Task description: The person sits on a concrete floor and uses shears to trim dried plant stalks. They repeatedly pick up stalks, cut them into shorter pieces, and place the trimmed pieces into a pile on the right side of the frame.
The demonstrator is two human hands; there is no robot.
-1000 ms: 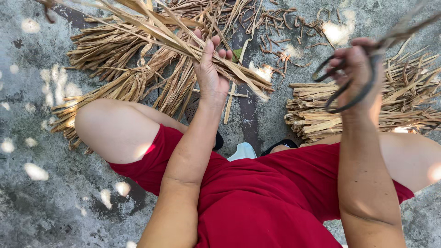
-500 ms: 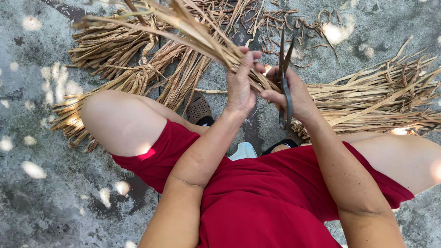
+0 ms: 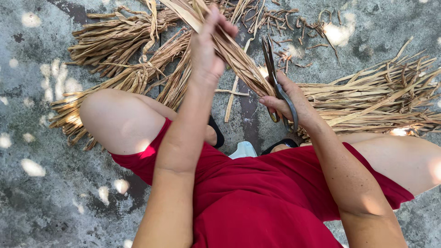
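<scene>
My left hand (image 3: 207, 50) is raised in front of me and grips a bunch of dried straw-coloured leaf strips (image 3: 239, 59) near its upper end. The bunch slants down to the right, toward my right hand (image 3: 287, 103). That hand holds dark metal scissors (image 3: 272, 69) by their handles, blades pointing up and slightly apart beside the strips' lower part. I am squatting in red shorts, knees spread on either side.
A tangled pile of dried leaves (image 3: 119, 59) lies on the concrete ground at the left. A trimmed bundle of strips (image 3: 381, 101) lies at the right. Short cut scraps (image 3: 303, 27) are scattered at the top. Dark sandals show between my knees.
My right hand has come in from the right with the scissors to the held strips. My left hand has lifted the bunch higher.
</scene>
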